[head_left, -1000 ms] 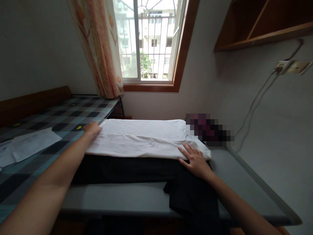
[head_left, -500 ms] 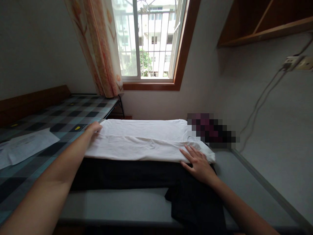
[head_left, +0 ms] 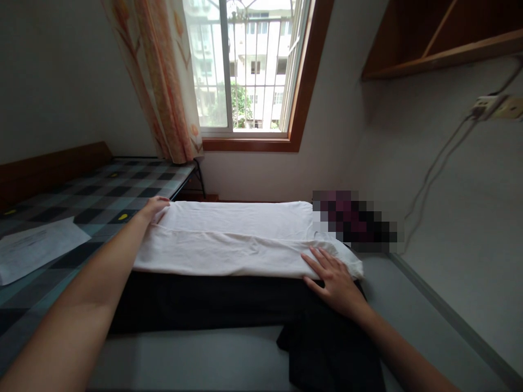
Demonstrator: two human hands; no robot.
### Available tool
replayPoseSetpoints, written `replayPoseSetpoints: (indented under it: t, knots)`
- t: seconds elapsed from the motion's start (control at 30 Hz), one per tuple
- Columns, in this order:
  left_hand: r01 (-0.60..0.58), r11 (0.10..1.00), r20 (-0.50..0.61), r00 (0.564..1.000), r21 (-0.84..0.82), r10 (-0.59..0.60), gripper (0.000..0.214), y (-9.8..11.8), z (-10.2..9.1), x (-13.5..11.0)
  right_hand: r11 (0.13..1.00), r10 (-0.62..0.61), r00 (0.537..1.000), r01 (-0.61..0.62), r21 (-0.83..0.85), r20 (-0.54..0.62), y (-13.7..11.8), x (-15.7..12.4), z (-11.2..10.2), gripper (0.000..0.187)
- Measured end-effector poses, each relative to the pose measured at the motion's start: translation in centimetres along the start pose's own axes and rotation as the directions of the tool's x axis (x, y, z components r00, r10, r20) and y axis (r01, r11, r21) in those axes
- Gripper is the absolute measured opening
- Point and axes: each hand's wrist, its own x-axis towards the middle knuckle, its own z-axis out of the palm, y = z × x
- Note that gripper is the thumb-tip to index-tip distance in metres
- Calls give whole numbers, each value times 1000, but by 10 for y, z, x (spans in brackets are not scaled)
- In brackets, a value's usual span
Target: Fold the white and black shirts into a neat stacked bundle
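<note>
A white T-shirt (head_left: 229, 247) lies lengthwise in front of me, its near side folded over in a long strip. Its neckline is toward the right end. Beneath it a black garment (head_left: 196, 305) shows along the near side, with a loose part spreading toward me at the right. At the T-shirt's far left corner, my left hand (head_left: 154, 209) is closed on the hem; the fingertips are partly hidden. My right hand (head_left: 335, 277) rests flat near the T-shirt's right end, fingers spread over white cloth, with the palm over the black garment.
The clothes lie on a grey surface (head_left: 196, 359). Left of it is a bed with a checked cover (head_left: 139, 185) and a sheet of paper (head_left: 41, 245). A blurred dark purple item (head_left: 347, 218) sits at the far right. A window (head_left: 249, 76) and curtain (head_left: 163, 81) are ahead.
The view has shifted slightly, so the clothes sit a little lower. Both hands stay at the same places on the T-shirt; the left fingers have moved slightly at the hem.
</note>
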Motion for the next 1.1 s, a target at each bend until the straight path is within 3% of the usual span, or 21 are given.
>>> replayPoseSetpoints:
  t: [0.2, 0.4, 0.57, 0.87, 1.03, 1.1]
  knots:
    - [-15, 999, 29, 999, -43, 16, 31, -3, 8, 5, 1000, 6, 1000, -6, 2, 21, 0, 0, -1, 56]
    - [21, 999, -31, 999, -27, -22, 42, -13, -12, 15, 1000, 8, 1000, -8, 10, 27, 1, 0, 0, 57]
    - [124, 992, 79, 989, -4, -124, 38, -29, -35, 8, 1000, 6, 1000, -7, 15, 27, 1, 0, 1, 56]
    - [99, 994, 274, 956, 36, -106, 26, -43, -58, -12, 1000, 7, 1000, -7, 12, 16, 0, 1, 0, 56]
    - [-14, 990, 89, 996, 142, 1, 33, -47, -67, -19, 1000, 16, 1000, -16, 22, 19, 0, 0, 1, 56]
    - [26, 988, 133, 990, 150, -46, 41, -52, -72, -21, 1000, 18, 1000, -18, 24, 20, 0, 0, 0, 56]
